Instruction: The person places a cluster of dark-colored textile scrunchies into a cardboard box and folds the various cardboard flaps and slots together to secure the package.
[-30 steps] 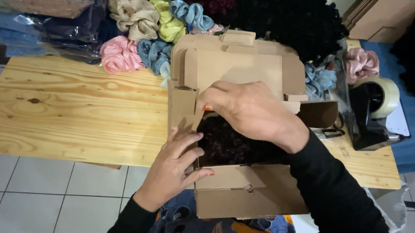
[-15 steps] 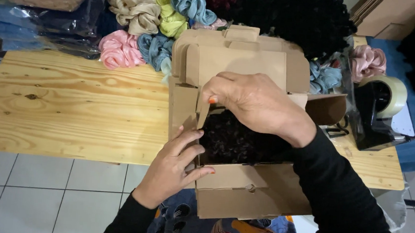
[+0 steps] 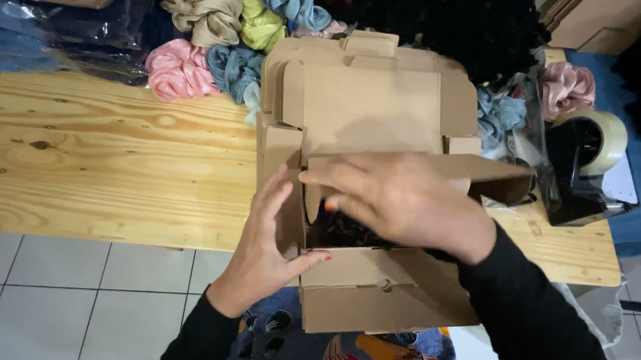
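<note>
An open brown cardboard mailer box (image 3: pixel 374 105) rests on the front edge of a light wooden table (image 3: pixel 111 165), its lid standing up at the back. Dark ruffled fabric (image 3: pixel 343 230) lies inside it, mostly hidden. My left hand (image 3: pixel 267 248) holds the box's left side flap, fingers upright along it and thumb on the front wall. My right hand (image 3: pixel 402 197) lies over the opening, fingers pointing left and touching the top of that left flap. Both sleeves are black.
Pastel scrunchies (image 3: pixel 222 34) in pink, beige, yellow-green and blue are piled behind the box, more (image 3: pixel 564 88) at the right. A black fabric heap (image 3: pixel 452 20) sits behind them. A tape dispenser (image 3: pixel 585 165) stands at the right. Bagged goods (image 3: pixel 54 3) lie far left; tiled floor below.
My right hand has lifted off the dark fabric and moved to the left flap. My left hand has slid up along that flap, which now stands more upright.
</note>
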